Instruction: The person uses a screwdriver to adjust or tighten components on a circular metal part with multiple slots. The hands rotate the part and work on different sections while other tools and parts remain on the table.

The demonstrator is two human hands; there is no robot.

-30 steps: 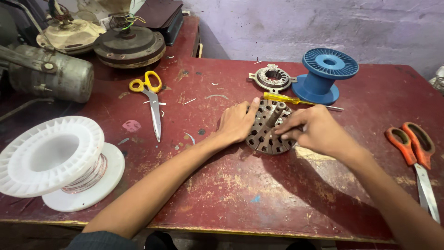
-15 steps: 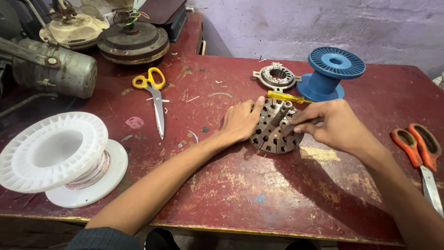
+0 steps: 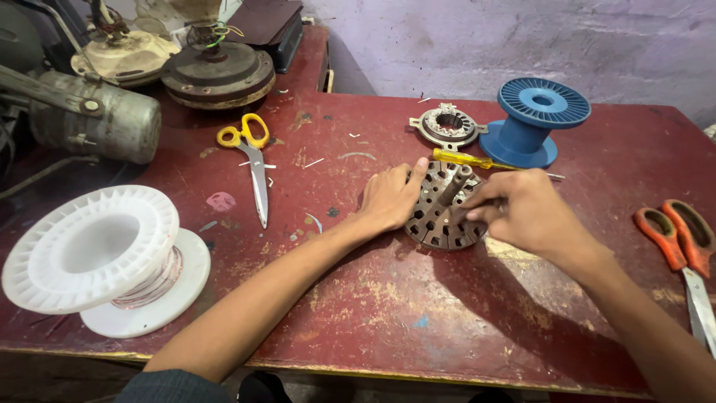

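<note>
A slotted metal stator core [image 3: 441, 216], round w/ a short shaft rising from its centre, is kept flat on the red counter [image 3: 462, 336], roughly mid-counter and a bit toward the far edge. It is steadied by the left hand [image 3: 389, 198]: palm down, fingers spread and laid against the core's left rim, apparently so the disc cannot slide or turn. Left grip is spread, pressed on, not closed round anything.

The right hand [image 3: 526, 213] is brought in from the right, fingertips drawn together at the core's right side near the shaft; something small may be pinched there, but what, if anything, cannot be told, since the fingers hide it.

A yellow-handled screwdriver [image 3: 477, 160] is left just beyond the core, touching or nearly touching it, within easy reach of either hand. Further back, near the far edge, a smaller wound stator [image 3: 448, 125] and an empty blue spool [image 3: 533, 123] are set aside, close together, clear of the working spot.

Yellow-handled scissors [image 3: 252, 160] lie left of centre, blades toward the near edge. Orange-handled scissors [image 3: 690, 257] lie at the right edge. A white spool [image 3: 101, 257] w/ copper wire is stood by the near left corner. Fan motor housings [image 3: 216, 71] and a grey motor body [image 3: 97, 123] are parked at the far left, off the work area.
</note>
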